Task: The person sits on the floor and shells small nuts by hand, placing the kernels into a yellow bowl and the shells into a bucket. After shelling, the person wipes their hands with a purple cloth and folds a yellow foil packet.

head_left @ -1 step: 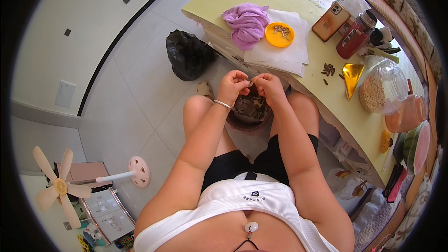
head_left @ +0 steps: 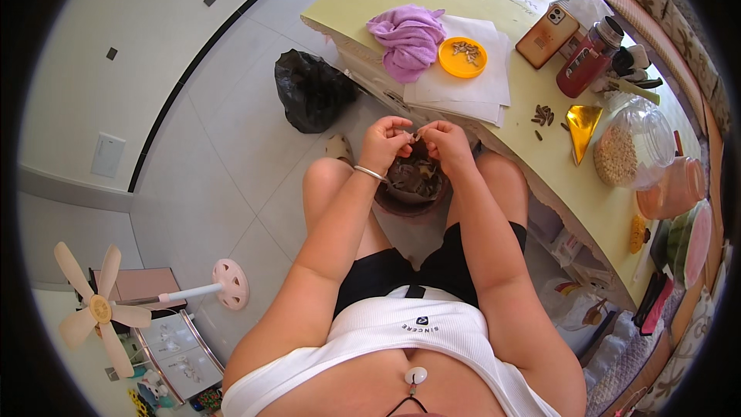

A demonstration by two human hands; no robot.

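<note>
Over a dark reddish-brown bin [head_left: 409,206] between my knees, my left hand [head_left: 384,147] and my right hand [head_left: 447,148] meet with their fingertips pinched. Between them shows a tiny pale piece, too small to name. The bin holds a brown liner and dark scraps. Beyond my hands, a yellow round dish [head_left: 454,66] with several small pale-brown pieces rests on white paper sheets [head_left: 494,96]. Several dark brown elongated pieces [head_left: 544,115] lie on the table to the right, beside a folded gold wrapper [head_left: 583,130].
The yellow-green table [head_left: 509,143] curves along the far and right side. On it are a purple cloth [head_left: 407,40], a phone [head_left: 548,35], a red bottle [head_left: 587,62] and a clear jar [head_left: 634,147]. A black plastic bag [head_left: 310,93] sits on the floor; a fan [head_left: 101,309] stands lower left.
</note>
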